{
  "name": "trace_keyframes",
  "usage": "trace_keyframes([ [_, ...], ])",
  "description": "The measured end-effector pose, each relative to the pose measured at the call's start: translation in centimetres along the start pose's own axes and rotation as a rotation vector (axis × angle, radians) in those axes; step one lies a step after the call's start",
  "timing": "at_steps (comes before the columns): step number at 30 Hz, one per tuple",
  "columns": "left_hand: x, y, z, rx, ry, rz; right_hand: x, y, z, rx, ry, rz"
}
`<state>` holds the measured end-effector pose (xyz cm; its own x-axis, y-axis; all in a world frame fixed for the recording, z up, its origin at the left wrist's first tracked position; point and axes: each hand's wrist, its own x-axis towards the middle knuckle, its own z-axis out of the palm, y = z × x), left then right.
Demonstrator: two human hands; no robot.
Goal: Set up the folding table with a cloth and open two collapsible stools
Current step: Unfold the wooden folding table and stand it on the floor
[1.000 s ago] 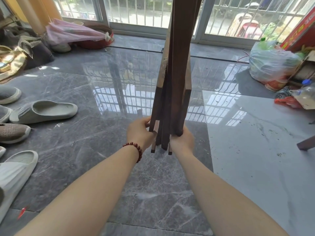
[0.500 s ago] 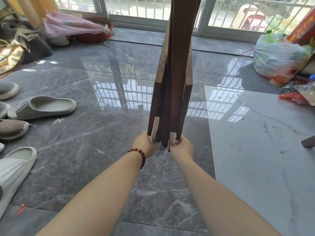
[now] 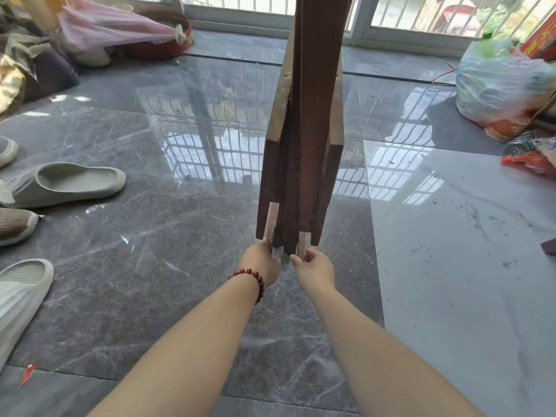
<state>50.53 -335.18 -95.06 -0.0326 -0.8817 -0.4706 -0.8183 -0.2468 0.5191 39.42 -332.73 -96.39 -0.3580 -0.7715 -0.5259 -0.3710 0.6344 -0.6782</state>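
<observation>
A folded dark brown wooden frame [image 3: 304,130] stands upright in front of me, its slats bunched together and its top out of view. Its lower ends rest on or just above the grey marble floor [image 3: 180,266]. My left hand [image 3: 263,264], with a red bead bracelet on the wrist, grips a pale-tipped leg end on the left side. My right hand [image 3: 316,269] holds the pale-tipped leg end on the right with its fingertips. No cloth is visible.
Several slippers and shoes [image 3: 66,183] lie along the left. A pink folded umbrella [image 3: 120,25] and a red basin [image 3: 162,46] sit at the back left. A full plastic bag [image 3: 502,82] and clutter fill the right; sliding glass doors stand behind.
The folded frame has come down toward the floor, and both hands have followed it lower. My right hand's grip has loosened to the fingertips.
</observation>
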Motion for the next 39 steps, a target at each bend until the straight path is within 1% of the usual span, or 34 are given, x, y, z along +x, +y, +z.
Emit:
trace_keyframes([
  [3, 0.7, -0.6, 0.4, 0.008, 0.047, 0.006, 0.6, 0.2, 0.8, 0.022, -0.008, 0.003],
  [5, 1.3, -1.0, 0.8, 0.007, 0.050, 0.006, 1.0, 0.2, 1.2, 0.036, -0.012, 0.018],
  [8, 2.3, -1.5, 1.5, 0.077, -0.007, 0.030, 1.4, 0.3, 1.5, 0.038, -0.004, 0.024],
  [10, 2.8, -1.7, 1.8, 0.092, 0.007, 0.031, 1.7, 0.4, 1.7, 0.022, -0.009, 0.026],
  [12, 2.8, -1.6, 1.7, 0.200, 0.026, 0.084, 2.1, 0.6, 2.0, -0.011, -0.016, 0.025],
  [14, 2.8, -1.2, 1.7, 0.411, -0.035, 0.199, 2.3, 0.6, 2.4, -0.036, -0.025, 0.034],
  [15, 2.3, -0.6, 1.8, 0.625, -0.110, 0.252, 2.5, 0.6, 2.7, -0.037, -0.030, 0.041],
  [16, 1.5, -0.1, 1.5, 0.880, -0.113, 0.327, 2.6, 0.6, 2.9, -0.031, -0.033, 0.048],
  [17, 0.9, 0.3, 0.9, 1.189, -0.163, 0.464, 2.6, 0.5, 3.0, -0.024, -0.033, 0.054],
  [18, 0.8, 0.5, 0.5, 1.432, -0.218, 0.557, 2.7, 0.4, 3.1, -0.020, -0.034, 0.058],
  [19, 1.0, 0.5, 0.4, 1.558, -0.249, 0.608, 2.8, 0.4, 3.2, -0.019, -0.032, 0.059],
  [21, 1.1, 0.4, 0.3, 1.707, -0.281, 0.672, 3.0, 0.5, 3.3, -0.027, -0.030, 0.055],
  [22, 1.2, 0.4, 0.2, 1.736, -0.299, 0.677, 3.1, 0.6, 3.4, -0.028, -0.029, 0.052],
  [24, 1.5, 0.1, 0.4, 1.840, -0.273, 0.701, 3.1, 0.9, 3.5, -0.010, -0.025, 0.043],
  [26, 1.5, 0.0, 0.3, 1.867, -0.223, 0.729, 3.0, 1.2, 3.5, 0.025, -0.020, 0.044],
  [28, 1.5, -0.2, 0.2, 1.885, -0.207, 0.756, 3.0, 1.4, 3.5, 0.023, -0.017, 0.037],
  [39, 1.6, 0.2, 0.7, 1.959, -0.279, 0.777, 3.4, 1.7, 2.2, 0.036, -0.034, 0.044],
])
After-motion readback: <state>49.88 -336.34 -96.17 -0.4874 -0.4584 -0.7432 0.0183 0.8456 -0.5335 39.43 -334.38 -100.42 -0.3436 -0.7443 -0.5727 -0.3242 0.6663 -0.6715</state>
